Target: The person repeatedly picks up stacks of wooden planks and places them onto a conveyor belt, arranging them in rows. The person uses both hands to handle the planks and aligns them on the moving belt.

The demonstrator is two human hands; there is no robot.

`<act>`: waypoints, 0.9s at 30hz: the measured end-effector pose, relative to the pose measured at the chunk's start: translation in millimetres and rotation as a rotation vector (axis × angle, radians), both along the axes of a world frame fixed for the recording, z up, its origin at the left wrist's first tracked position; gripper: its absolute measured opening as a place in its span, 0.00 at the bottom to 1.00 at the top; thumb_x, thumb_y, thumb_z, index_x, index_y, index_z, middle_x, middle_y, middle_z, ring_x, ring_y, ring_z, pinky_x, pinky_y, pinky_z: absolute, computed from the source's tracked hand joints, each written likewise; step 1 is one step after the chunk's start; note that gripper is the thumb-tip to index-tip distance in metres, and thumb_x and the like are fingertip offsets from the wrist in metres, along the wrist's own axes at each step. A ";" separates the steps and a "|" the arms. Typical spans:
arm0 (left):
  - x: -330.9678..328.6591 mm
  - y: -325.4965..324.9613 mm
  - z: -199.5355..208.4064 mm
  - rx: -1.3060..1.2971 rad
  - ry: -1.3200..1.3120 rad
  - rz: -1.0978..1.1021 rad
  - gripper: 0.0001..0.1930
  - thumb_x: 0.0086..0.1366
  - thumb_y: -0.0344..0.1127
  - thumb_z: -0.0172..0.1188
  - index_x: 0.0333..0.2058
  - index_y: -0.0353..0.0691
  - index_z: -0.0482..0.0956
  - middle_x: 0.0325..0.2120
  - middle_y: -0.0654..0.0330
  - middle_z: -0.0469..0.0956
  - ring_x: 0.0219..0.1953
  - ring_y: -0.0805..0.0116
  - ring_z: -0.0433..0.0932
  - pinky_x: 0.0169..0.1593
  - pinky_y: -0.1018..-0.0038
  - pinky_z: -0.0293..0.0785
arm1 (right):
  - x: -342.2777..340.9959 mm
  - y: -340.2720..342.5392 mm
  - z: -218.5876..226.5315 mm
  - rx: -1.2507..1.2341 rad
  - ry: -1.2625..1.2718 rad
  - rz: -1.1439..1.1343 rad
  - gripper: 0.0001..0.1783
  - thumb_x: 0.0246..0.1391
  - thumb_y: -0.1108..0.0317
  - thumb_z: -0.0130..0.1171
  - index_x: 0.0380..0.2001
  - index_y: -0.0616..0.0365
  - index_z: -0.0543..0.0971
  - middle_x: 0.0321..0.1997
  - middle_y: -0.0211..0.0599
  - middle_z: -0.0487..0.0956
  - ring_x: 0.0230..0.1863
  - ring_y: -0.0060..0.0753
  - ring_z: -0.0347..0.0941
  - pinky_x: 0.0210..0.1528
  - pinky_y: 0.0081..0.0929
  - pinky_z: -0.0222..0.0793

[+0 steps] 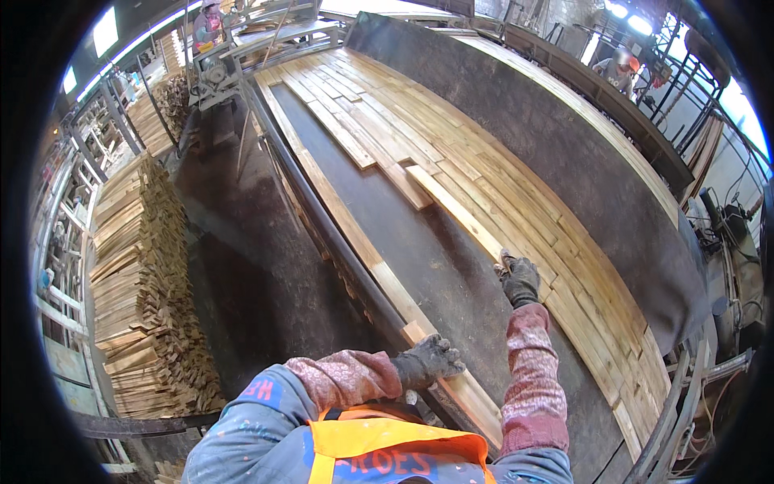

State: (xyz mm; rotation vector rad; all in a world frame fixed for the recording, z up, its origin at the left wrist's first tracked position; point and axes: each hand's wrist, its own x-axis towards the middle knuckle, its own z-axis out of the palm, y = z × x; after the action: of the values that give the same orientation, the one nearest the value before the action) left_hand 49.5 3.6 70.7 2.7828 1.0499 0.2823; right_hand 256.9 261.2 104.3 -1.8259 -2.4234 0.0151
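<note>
My right hand (518,280), in a dark glove, grips the near end of a pale wooden board (455,211). This board lies lengthwise along the edge of many fitted boards (524,185) on a long dark table (367,206). My left hand (430,361), also gloved, is closed over a row of wooden strips (391,290) along the table's left edge. Its fingers are bent, and the palm side is hidden. Between the strips and the fitted boards, a band of dark tabletop shows.
Left of the table stands a tall stack of short wooden pieces (149,298). A machine (214,77) is at the far left end, with a person (208,28) behind it. Another person (619,71) is at the far right. A dark sheet (516,105) borders the boards.
</note>
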 end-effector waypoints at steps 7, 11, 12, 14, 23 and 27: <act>-6.1 -1.3 18.7 -0.071 -0.084 0.006 0.24 0.58 0.36 0.59 0.56 0.55 0.81 0.57 0.61 0.75 0.59 0.55 0.70 0.65 0.55 0.61 | -62.9 25.9 -11.3 -0.092 -0.101 -0.099 0.30 0.59 0.42 0.61 0.64 0.28 0.76 0.58 0.40 0.75 0.64 0.50 0.68 0.62 0.59 0.64; -4.5 12.1 36.7 -0.162 0.012 -0.061 0.27 0.54 0.40 0.63 0.55 0.59 0.81 0.57 0.64 0.76 0.60 0.57 0.70 0.67 0.58 0.61 | -63.4 3.9 4.4 0.074 0.007 -0.057 0.24 0.56 0.45 0.62 0.55 0.36 0.81 0.64 0.45 0.73 0.69 0.54 0.62 0.66 0.62 0.56; -3.4 19.7 42.9 -0.163 0.008 -0.081 0.28 0.53 0.41 0.65 0.55 0.61 0.81 0.57 0.66 0.76 0.59 0.58 0.71 0.67 0.58 0.61 | -52.8 -4.0 21.6 -0.060 0.105 0.002 0.27 0.58 0.43 0.62 0.59 0.36 0.79 0.67 0.47 0.72 0.72 0.55 0.61 0.70 0.61 0.55; 2.7 37.0 54.9 -0.045 0.104 -0.059 0.28 0.52 0.43 0.67 0.56 0.63 0.80 0.56 0.68 0.76 0.59 0.59 0.71 0.66 0.58 0.62 | -15.8 -45.3 52.1 -0.336 0.322 0.172 0.37 0.60 0.36 0.60 0.65 0.45 0.75 0.67 0.53 0.75 0.69 0.57 0.69 0.69 0.53 0.63; 133.6 88.8 56.5 0.281 -0.166 -0.040 0.36 0.56 0.53 0.69 0.64 0.58 0.73 0.63 0.58 0.69 0.70 0.51 0.61 0.73 0.39 0.48 | 184.7 -229.9 34.3 -0.334 0.119 0.028 0.45 0.58 0.34 0.61 0.74 0.37 0.65 0.55 0.54 0.79 0.55 0.59 0.76 0.60 0.49 0.69; 179.9 54.9 41.6 0.206 -0.253 -0.144 0.39 0.57 0.53 0.67 0.68 0.59 0.69 0.68 0.54 0.62 0.72 0.46 0.56 0.72 0.43 0.53 | 231.3 -213.3 17.1 -0.173 -0.010 -0.222 0.40 0.59 0.35 0.59 0.72 0.30 0.67 0.52 0.48 0.77 0.54 0.57 0.72 0.56 0.57 0.67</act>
State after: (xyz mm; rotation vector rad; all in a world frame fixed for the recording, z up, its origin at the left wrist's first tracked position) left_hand 229.5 58.5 112.2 2.8799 0.7973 0.7393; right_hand 488.2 48.0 121.5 -2.1638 -2.2742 0.2045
